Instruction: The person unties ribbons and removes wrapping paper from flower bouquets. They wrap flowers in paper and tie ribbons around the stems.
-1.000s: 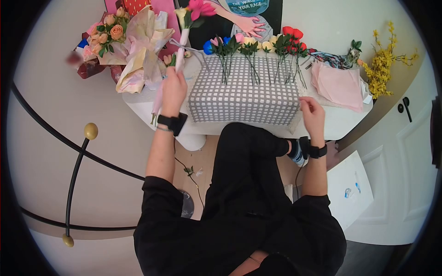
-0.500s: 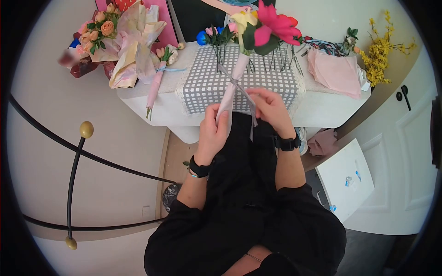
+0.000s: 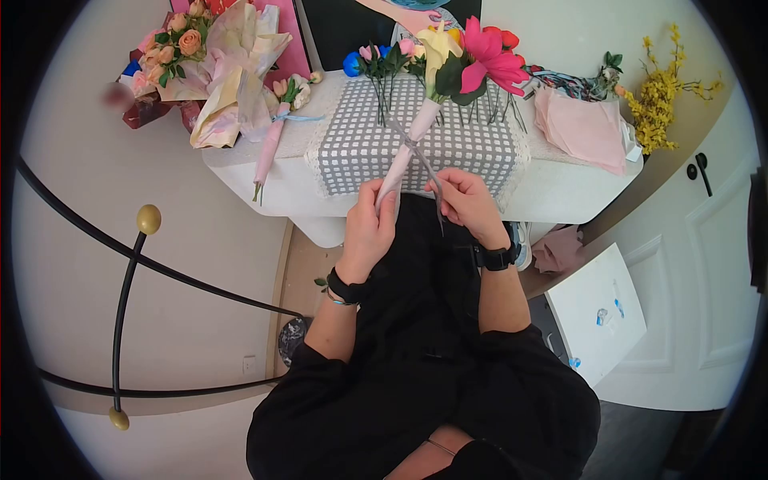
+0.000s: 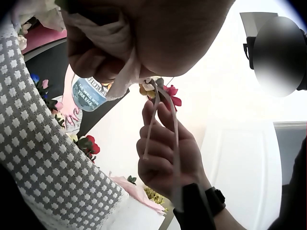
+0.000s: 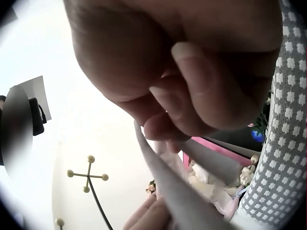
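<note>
The left hand [image 3: 370,233] grips the lower part of a bouquet's pale pink paper wrap [image 3: 410,142], which leans up and to the right. A large magenta flower [image 3: 490,58] and a cream lily [image 3: 438,50] stand out of its top. Around the wrap's middle a grey ribbon [image 3: 430,170] is tied, its tails hanging down on the right. The right hand [image 3: 472,205] pinches a ribbon tail, fingers curled, beside the wrap. In the right wrist view the ribbon [image 5: 184,196] runs down from the curled fingers.
Loose stemmed flowers [image 3: 386,72] lie along the back of the checked cloth [image 3: 344,152]. At the left are a small pink-wrapped bouquet [image 3: 270,152] and a large paper-wrapped one [image 3: 232,80]. Pink sheets [image 3: 582,128] and yellow blossoms [image 3: 660,104] are on the right.
The bouquet came from the left to the front of the body, and the right hand came over to its ribbon. Over the last half second that hand lowered slightly.
</note>
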Demonstrator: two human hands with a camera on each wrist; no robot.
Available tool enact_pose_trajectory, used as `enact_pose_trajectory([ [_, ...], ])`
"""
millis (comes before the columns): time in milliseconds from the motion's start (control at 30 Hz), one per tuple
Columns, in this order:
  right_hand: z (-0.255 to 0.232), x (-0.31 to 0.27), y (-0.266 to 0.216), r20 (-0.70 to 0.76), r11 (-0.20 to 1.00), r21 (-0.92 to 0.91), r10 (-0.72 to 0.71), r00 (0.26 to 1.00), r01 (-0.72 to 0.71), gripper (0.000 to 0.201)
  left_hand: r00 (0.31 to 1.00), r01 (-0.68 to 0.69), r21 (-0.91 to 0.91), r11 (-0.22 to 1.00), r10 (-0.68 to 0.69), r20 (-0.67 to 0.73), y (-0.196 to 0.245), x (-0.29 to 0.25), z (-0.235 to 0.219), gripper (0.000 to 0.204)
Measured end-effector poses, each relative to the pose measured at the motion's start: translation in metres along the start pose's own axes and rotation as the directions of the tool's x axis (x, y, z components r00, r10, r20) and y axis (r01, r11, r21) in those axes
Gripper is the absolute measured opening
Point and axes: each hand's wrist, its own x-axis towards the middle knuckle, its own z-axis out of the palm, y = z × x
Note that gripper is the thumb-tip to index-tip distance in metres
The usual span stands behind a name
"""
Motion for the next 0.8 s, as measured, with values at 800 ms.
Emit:
enact_pose_trajectory([
  [800, -0.003, -0.061, -0.034, 0.004, 0.943, -0.327, -0.068, 0.998, 0.066, 0.011, 1.000, -0.019, 0.207, 0.978, 0.022, -0.015, -0.015, 0.007, 0.000, 0.013],
])
